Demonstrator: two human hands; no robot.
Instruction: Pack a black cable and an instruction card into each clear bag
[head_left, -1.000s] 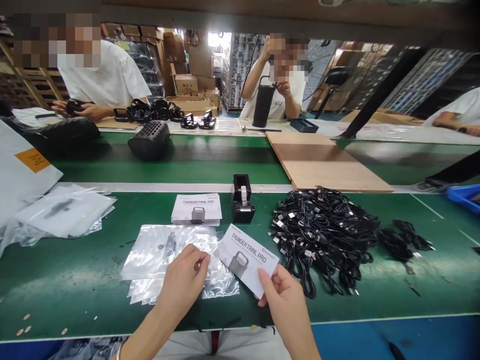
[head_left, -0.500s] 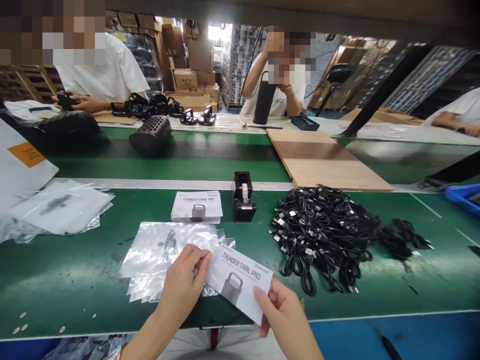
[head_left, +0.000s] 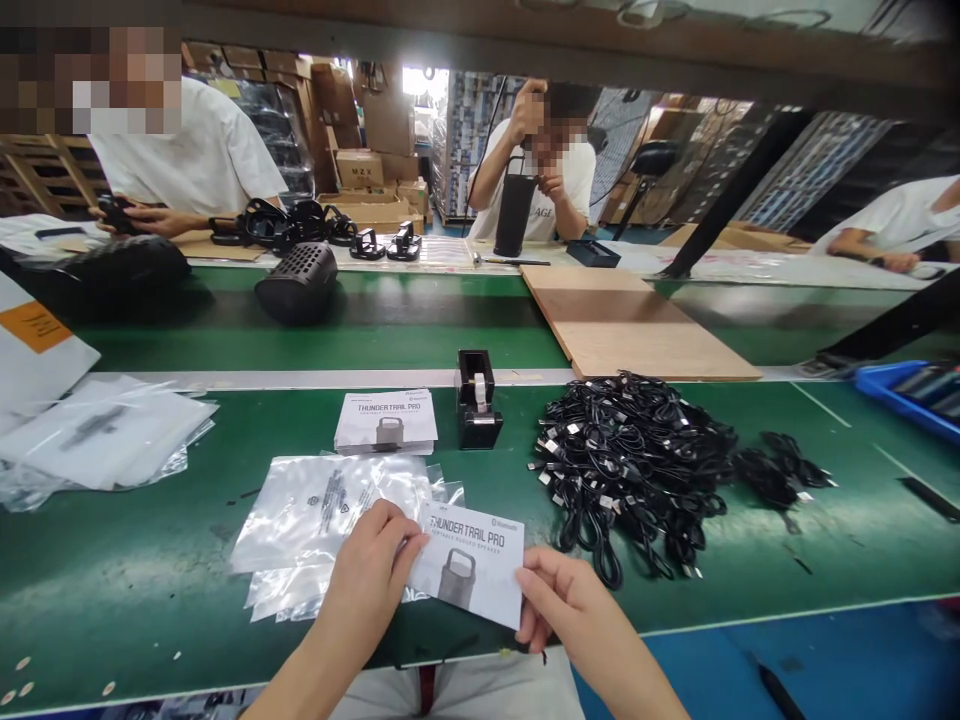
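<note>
My right hand [head_left: 559, 605] pinches the right edge of a white printed booklet [head_left: 480, 570] showing a portable speaker and the words "Thunder Trail Pro". Thumb and fingers of my left hand [head_left: 379, 560] are pressed together at the booklet's left edge. Whether they also grip a clear film there, I cannot make out. Under and beside my left hand lies a stack of clear plastic bags [head_left: 292, 510]. Just beyond it sits a pile of matching booklets [head_left: 386, 422]. A black tape dispenser [head_left: 478, 400] stands to the right of that pile.
A large heap of black cables [head_left: 637, 460] lies on the right, with a smaller bunch [head_left: 780, 470] beside it. More plastic bags [head_left: 112, 430] lie left. Across the belt are a black speaker [head_left: 298, 283], a wooden board [head_left: 637, 320] and several co-workers. A blue tray [head_left: 915, 395] stands far right.
The booklet has turned closer to level and shifted slightly left, with my right hand following. My left hand stays at its left edge. The whole view has shifted a little.
</note>
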